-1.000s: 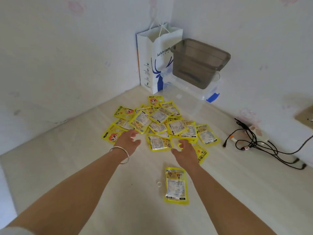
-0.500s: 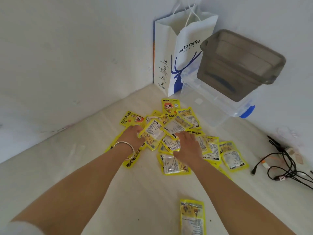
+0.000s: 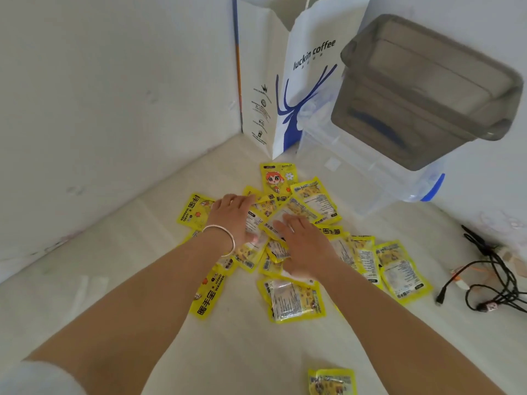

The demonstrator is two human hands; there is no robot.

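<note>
Several yellow hand-warmer packets (image 3: 312, 199) lie in a loose pile on the pale floor, some overlapping. My left hand (image 3: 232, 215), with a silver bangle on the wrist, lies palm down on the pile's left side, its thumb resting on a packet. Just to its right, my right hand (image 3: 302, 243) rests flat on the middle of the pile with fingers spread over a packet. One packet (image 3: 332, 382) lies apart near the bottom edge. Another (image 3: 293, 297) sits just below my right wrist.
A white and blue paper bag (image 3: 299, 81) stands in the corner between two white walls. To its right, a grey plastic bin (image 3: 422, 89) sits tilted on a clear storage box (image 3: 370, 172) with a blue handle. Black cables (image 3: 490, 275) lie tangled on the floor at the right.
Both hands moved forward from the pile's near edge onto its middle and now rest on packets. The view moved closer, and the lone packet slid toward the bottom edge.
</note>
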